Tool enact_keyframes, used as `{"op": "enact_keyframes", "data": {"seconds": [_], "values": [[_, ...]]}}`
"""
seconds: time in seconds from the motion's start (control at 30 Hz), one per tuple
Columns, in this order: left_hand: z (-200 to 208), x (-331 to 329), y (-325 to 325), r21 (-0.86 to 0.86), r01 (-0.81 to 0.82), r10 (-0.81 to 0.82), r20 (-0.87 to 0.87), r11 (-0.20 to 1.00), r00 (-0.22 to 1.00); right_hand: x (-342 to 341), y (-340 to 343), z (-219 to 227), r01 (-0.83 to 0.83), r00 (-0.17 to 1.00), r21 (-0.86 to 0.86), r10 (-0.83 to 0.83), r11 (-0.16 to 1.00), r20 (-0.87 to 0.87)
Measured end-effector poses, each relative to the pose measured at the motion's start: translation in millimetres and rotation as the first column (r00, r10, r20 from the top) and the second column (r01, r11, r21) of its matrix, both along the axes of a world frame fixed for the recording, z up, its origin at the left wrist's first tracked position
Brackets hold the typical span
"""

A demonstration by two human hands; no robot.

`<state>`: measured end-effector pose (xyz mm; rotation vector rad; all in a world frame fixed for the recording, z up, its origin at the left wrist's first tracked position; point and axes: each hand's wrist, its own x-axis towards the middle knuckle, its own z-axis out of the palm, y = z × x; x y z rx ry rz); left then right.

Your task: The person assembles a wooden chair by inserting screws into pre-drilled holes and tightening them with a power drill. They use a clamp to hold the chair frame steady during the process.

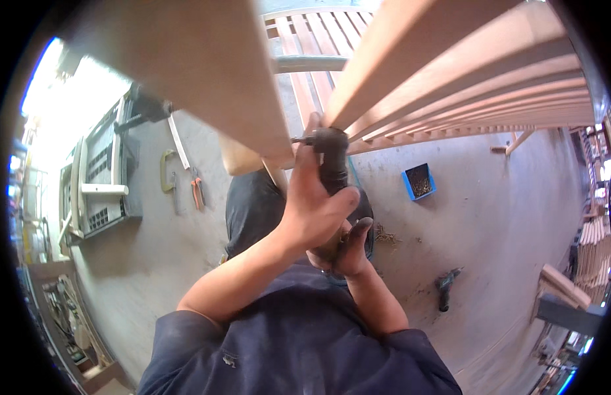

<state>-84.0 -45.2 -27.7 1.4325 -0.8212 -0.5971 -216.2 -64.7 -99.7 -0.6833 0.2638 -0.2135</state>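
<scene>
My left hand is wrapped round a black power drill, its front pointing left at the edge of a wide wooden board. Below it, my right hand is closed at the lower end of the same drill; its fingers are partly hidden. Whether the bit is inside the wood I cannot tell. Close to the right of the drill's head, a thick wooden rail slants up and away, joined to a row of wooden slats.
On the floor to the right lie a blue tray of small dark fasteners and a second drill. Orange-handled pliers and a clamp lie on the left, near a dark crate. Another slatted wooden piece stands ahead.
</scene>
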Motion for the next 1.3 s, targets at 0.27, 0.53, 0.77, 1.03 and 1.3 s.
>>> {"op": "enact_keyframes", "data": {"seconds": [0.27,0.53,0.77,1.03,1.3], "values": [[15,-3,4,0.074,-0.047,0.058,-0.142,0.996,0.988,0,-6,0,-0.073,0.997,0.036,0.072,0.997,0.038],[9,-1,6,0.051,-0.065,0.069,-0.076,0.997,0.995,9,-1,11,-0.048,0.997,0.047,0.050,0.998,-0.050],[17,-6,3,0.037,-0.160,0.162,-0.069,0.986,0.984,13,2,-3,-0.109,0.992,0.067,0.113,0.992,-0.063],[8,-7,1,-0.027,-0.159,0.157,-0.070,0.987,0.985,12,-6,-7,-0.148,0.987,0.051,0.144,0.988,0.074],[6,-10,-5,-0.049,-0.215,0.208,-0.130,0.975,0.970,9,-13,-3,-0.171,0.983,-0.030,0.172,0.985,0.066]]}}
